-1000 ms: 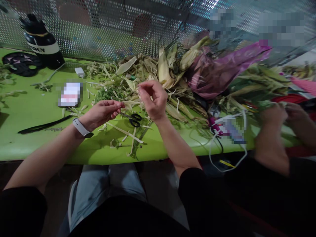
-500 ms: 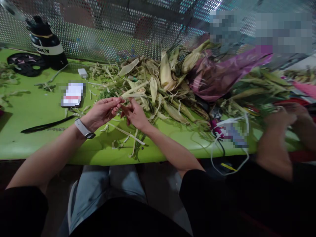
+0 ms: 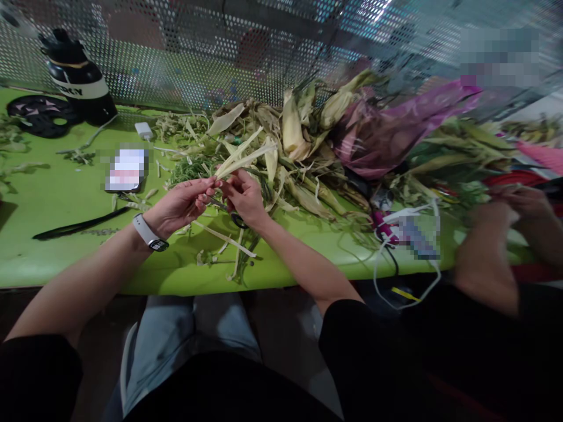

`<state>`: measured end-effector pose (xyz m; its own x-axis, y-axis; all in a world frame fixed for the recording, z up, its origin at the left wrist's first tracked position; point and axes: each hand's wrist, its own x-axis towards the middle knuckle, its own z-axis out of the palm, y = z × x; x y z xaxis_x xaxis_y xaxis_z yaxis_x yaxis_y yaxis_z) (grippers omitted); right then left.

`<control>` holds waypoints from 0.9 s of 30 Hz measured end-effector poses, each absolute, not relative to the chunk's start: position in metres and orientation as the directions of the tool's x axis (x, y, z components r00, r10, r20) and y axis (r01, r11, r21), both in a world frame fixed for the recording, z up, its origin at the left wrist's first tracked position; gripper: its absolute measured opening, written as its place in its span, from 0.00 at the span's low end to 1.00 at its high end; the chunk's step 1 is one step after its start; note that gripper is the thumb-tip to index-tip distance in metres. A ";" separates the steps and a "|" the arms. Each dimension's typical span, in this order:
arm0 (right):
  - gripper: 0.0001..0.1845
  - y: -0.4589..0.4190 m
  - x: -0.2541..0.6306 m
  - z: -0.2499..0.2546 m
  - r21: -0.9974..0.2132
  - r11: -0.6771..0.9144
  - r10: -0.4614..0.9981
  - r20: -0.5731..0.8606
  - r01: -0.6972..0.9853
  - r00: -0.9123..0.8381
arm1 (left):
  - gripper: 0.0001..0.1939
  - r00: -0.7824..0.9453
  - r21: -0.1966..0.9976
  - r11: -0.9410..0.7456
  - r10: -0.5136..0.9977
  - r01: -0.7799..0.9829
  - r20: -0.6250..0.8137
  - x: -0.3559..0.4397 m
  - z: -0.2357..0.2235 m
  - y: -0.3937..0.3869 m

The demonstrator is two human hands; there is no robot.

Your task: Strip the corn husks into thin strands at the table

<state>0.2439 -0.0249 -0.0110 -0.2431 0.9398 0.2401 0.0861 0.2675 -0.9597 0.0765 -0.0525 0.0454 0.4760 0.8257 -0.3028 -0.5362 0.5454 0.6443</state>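
Pale corn husk strips [image 3: 246, 157] fan up and to the right from the fingertips of my left hand [image 3: 187, 199], which pinches them at their lower end. My right hand [image 3: 245, 196] is close beside it, its fingers curled around scissors [image 3: 238, 221]. A dark handle loop shows under that hand, and a blade points toward my left fingers. Behind both hands spreads a heap of dried corn husks [image 3: 303, 199]. Thin cut strips [image 3: 224, 239] and small scraps lie on the green table [image 3: 167, 275] below my hands.
A phone [image 3: 126, 170], a white charger [image 3: 143, 130], a black strap [image 3: 81, 224] and a black bottle [image 3: 79, 82] stand or lie at left. A purple plastic bag [image 3: 378, 138] rests on husks. At right are a white cable [image 3: 376, 278] and another person's hands [image 3: 505, 205].
The husk strips now stand more upright and spread apart above my left hand. My right hand has turned, and the scissors in it have come into view. The whole view has shifted slightly.
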 end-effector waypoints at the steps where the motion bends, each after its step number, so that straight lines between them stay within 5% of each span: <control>1: 0.29 -0.026 0.244 -0.011 -0.958 0.270 0.943 0.243 0.096 -0.227 | 0.09 0.471 0.637 0.544 0.828 -0.546 -0.304 0.077 0.046 -0.053; 10: 0.30 -0.025 0.242 -0.015 -0.946 0.323 0.888 0.299 0.011 -0.349 | 0.08 0.492 0.615 0.571 0.811 -0.544 -0.317 0.078 0.045 -0.055; 20: 0.25 -0.014 0.249 -0.015 -0.910 0.373 0.859 0.266 0.180 -0.437 | 0.08 0.448 0.713 0.522 0.836 -0.468 -0.318 0.071 0.041 -0.043; 27: 0.22 -0.031 0.257 0.016 -0.567 0.728 0.678 0.514 0.385 -0.526 | 0.06 0.343 0.913 0.337 0.906 -0.232 -0.247 0.060 0.030 -0.027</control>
<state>0.2570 -0.0314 0.0156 -0.5262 0.6777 0.5136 0.3853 0.7284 -0.5665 0.0602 -0.0272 0.0297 0.3435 0.9061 -0.2470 -0.2321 0.3367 0.9126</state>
